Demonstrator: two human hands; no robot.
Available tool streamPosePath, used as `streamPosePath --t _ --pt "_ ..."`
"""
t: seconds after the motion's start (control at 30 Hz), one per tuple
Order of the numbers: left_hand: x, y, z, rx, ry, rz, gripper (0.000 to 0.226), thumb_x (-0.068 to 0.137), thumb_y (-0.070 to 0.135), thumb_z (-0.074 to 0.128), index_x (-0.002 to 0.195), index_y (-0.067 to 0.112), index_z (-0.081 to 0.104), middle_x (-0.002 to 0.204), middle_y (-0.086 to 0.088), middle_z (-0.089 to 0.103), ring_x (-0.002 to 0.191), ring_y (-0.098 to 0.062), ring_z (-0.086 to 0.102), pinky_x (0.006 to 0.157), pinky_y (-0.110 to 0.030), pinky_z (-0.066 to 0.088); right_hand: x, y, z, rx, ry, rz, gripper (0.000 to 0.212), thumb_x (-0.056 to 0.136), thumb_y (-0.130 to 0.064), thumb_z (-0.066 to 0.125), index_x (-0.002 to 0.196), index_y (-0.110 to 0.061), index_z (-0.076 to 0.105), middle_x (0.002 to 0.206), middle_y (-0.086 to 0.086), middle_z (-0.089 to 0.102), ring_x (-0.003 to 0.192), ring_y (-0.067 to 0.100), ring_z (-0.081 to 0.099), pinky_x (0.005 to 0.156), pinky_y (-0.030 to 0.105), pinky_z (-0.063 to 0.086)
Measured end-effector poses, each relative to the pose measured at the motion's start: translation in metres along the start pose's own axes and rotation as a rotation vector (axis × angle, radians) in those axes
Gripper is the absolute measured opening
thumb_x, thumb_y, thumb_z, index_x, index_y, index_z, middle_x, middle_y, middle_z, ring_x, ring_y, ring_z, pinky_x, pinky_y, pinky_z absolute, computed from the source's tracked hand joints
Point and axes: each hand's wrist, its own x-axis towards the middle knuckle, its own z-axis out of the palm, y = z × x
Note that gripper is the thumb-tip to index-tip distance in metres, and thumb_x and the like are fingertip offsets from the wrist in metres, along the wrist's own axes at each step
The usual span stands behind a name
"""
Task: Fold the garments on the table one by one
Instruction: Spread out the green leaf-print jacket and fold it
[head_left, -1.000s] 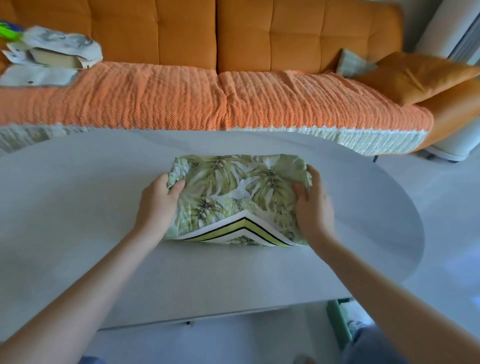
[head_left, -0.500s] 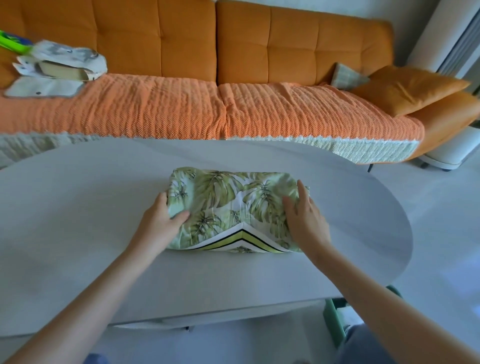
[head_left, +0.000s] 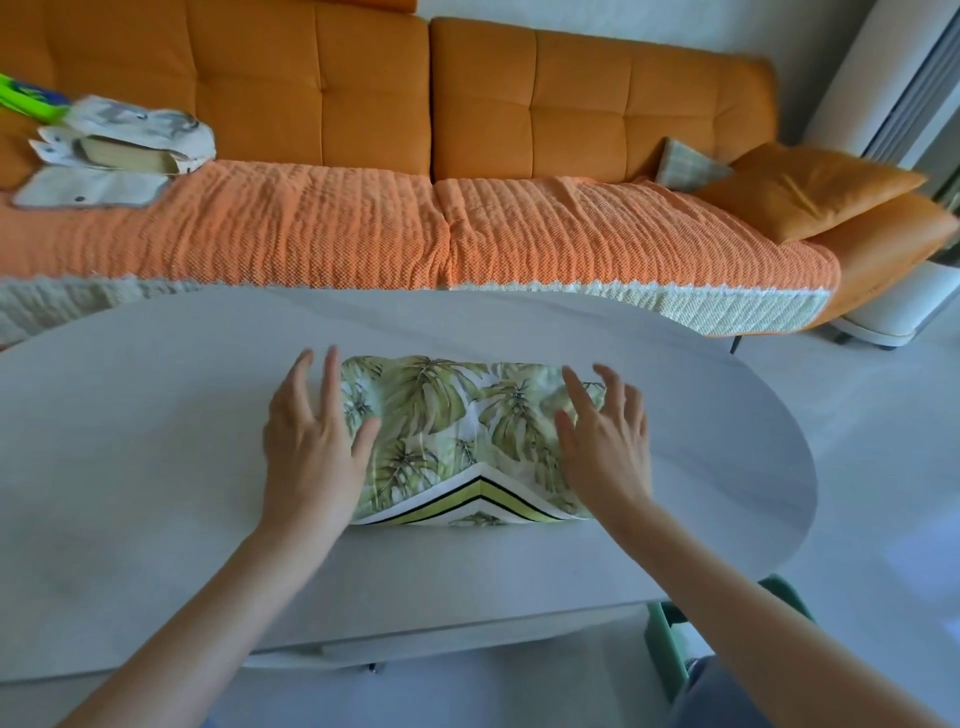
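Your left hand (head_left: 311, 457) and right hand (head_left: 605, 447) lay spread, gripping nothing, at the ends of the folded green leaf-print cloth garment (head_left: 457, 431) on the middle of the pale grey oval desk (head_left: 156, 441), where flat, even pressure suited best.

This is a home living room. A long orange upholstered sofa with a tufted back (head_left: 363, 104) fills the far side, its seat covered by an orange knitted throw with a cream edge (head_left: 311, 234). A plump orange cushion (head_left: 810, 192) and a small pale checked cushion (head_left: 685, 163) sit at its right end, and a thick book in a cream cloth cover (head_left: 130, 150) lies at its left. A pale grey oval desk (head_left: 130, 441) stands just before the sofa, and a tall white rounded appliance with a slatted front (head_left: 857, 93) stands at the right.
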Motion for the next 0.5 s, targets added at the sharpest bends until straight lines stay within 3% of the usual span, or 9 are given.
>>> streamPosePath --t 0.07,0.13,0.2,0.3,0.4,0.5 --pt "0.002 0.009 -0.005 0.034 -0.053 0.193 0.06 0.094 0.043 0.036 0.149 0.023 0.021 0.156 -0.01 0.013 0.144 -0.031 0.01 0.115 -0.047 0.011 0.003 -0.01 -0.003 0.038 -0.058 -0.072 0.052 0.099 -0.049 0.024 0.148 -0.037 0.013 0.158 -0.001 -0.011 0.144 0.026 -0.011 0.115 0.041 -0.005" --pt "0.003 0.02 -0.003 0.055 -0.227 0.301 0.061 0.09 0.059 0.007 0.146 0.036 0.007 0.157 0.002 -0.002 0.143 -0.019 -0.01 0.113 -0.04 -0.009 0.004 -0.022 -0.001 0.047 -0.166 -0.123 0.057 0.094 -0.059 0.013 0.147 -0.042 0.004 0.153 -0.006 -0.026 0.139 0.023 -0.029 0.11 0.043 -0.02" --pt "0.001 0.02 0.008 0.132 -0.367 0.315 0.069 0.077 0.067 -0.013 0.142 0.044 -0.007 0.156 0.008 -0.011 0.139 -0.014 -0.021 0.113 -0.042 -0.015 0.004 -0.027 0.006 0.014 -0.247 -0.136 0.061 0.091 -0.064 0.009 0.147 -0.042 -0.002 0.152 -0.009 -0.028 0.137 0.024 -0.034 0.109 0.049 -0.022" --pt "0.001 0.005 0.025 0.194 -0.495 0.203 0.074 0.066 0.075 -0.02 0.136 0.052 -0.02 0.151 0.013 -0.026 0.138 -0.015 -0.029 0.113 -0.055 -0.011 0.005 -0.018 0.023 -0.03 -0.379 -0.052 0.063 0.088 -0.067 0.006 0.146 -0.045 -0.007 0.154 -0.012 -0.023 0.139 0.03 -0.029 0.108 0.06 -0.015" --pt "0.003 -0.005 0.035 0.164 -0.556 0.096 0.078 0.059 0.082 -0.018 0.133 0.058 -0.022 0.148 0.019 -0.032 0.137 -0.009 -0.03 0.11 -0.062 -0.004 0.003 -0.004 0.038 -0.088 -0.476 -0.025 0.067 0.083 -0.068 0.001 0.146 -0.045 -0.009 0.156 -0.014 -0.018 0.142 0.034 -0.02 0.106 0.068 -0.002" --pt "0.001 -0.008 0.043 0.196 -0.571 0.069 0.085 0.057 0.083 -0.019 0.138 0.055 -0.017 0.15 0.018 -0.028 0.14 -0.009 -0.023 0.109 -0.063 -0.004 0.002 -0.002 0.046 -0.109 -0.483 -0.015 0.062 0.089 -0.065 0.004 0.145 -0.044 -0.012 0.156 -0.014 -0.017 0.143 0.032 -0.017 0.108 0.066 0.0"
